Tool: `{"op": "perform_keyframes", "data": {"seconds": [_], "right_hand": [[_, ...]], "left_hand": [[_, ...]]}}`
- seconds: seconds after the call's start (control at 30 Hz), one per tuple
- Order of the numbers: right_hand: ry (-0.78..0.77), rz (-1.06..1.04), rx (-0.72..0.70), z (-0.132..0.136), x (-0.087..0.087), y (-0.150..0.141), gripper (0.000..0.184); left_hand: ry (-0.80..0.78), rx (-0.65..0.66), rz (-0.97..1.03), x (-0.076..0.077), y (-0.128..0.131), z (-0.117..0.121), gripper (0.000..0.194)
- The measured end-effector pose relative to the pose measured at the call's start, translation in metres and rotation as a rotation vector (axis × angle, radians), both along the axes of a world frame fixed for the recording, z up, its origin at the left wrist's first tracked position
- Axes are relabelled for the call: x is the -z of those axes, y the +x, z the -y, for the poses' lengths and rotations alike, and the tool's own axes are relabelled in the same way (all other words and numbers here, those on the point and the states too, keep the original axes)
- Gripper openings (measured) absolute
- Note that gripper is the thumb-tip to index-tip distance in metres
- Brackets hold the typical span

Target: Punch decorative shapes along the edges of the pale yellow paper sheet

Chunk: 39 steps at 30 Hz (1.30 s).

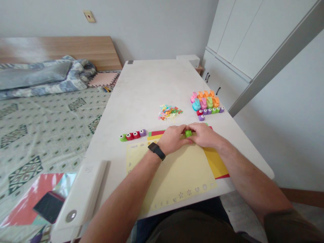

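Both my hands meet over a small green paper punch (188, 133) at the far edge of a pale yellow sheet (174, 175). My left hand (172, 138), with a black watch on its wrist, has its fingers closed against the punch's left side. My right hand (204, 134) grips the punch from the right. Under the yellow sheet lie orange, red and green sheets (215, 162). The yellow sheet has small shapes punched along its near and left edges.
A row of small punches (132, 135) lies left of the hands. Paper confetti (169, 112) and a cluster of coloured punches (206, 103) sit farther back on the white table (152, 81). A white device (81, 195) rests at the near left corner. A bed (37, 114) is on the left.
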State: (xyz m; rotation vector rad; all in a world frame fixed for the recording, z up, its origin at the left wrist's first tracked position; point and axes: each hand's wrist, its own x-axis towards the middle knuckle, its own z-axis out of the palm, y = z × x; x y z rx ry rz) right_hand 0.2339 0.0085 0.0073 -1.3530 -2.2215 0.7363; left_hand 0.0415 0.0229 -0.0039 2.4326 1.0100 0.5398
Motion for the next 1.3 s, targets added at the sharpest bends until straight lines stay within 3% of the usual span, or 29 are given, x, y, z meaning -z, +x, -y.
{"op": "perform_keyframes", "data": {"seconds": [0.2, 0.43, 1.3], "right_hand": [[-0.056, 0.002, 0.019, -0.001, 0.002, 0.002, 0.030], [-0.039, 0.018, 0.028, -0.002, 0.004, 0.002, 0.033], [-0.048, -0.004, 0.041, -0.005, 0.008, 0.014, 0.039]], "left_hand": [[0.007, -0.075, -0.081, 0.000, -0.011, 0.002, 0.071], [0.002, -0.144, -0.154, -0.002, -0.026, 0.005, 0.021], [-0.005, -0.175, -0.017, 0.006, -0.035, 0.008, 0.016]]}}
